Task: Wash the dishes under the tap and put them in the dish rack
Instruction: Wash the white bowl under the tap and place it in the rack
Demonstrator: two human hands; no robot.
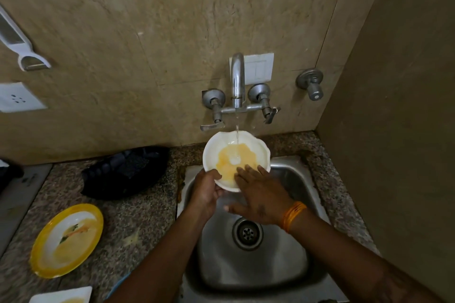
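Right hand (261, 194) flat, rubbing bowl (236, 155) under tap (237, 81); left hand (206, 188) gripping rim, tilting for rinse.

Over the sink (290, 179) the white bowl (248, 147), gripped by the left hand (205, 190) with the right hand (261, 194) flat inside, blocked the far end under the tap (237, 81). The near basin around the drain (247, 233) lay open. Left, a dark rack (123, 170) and yellow plate (49, 253) crowded the counter (138, 224); between them granite stayed passable. Walls closed the right and far sides.
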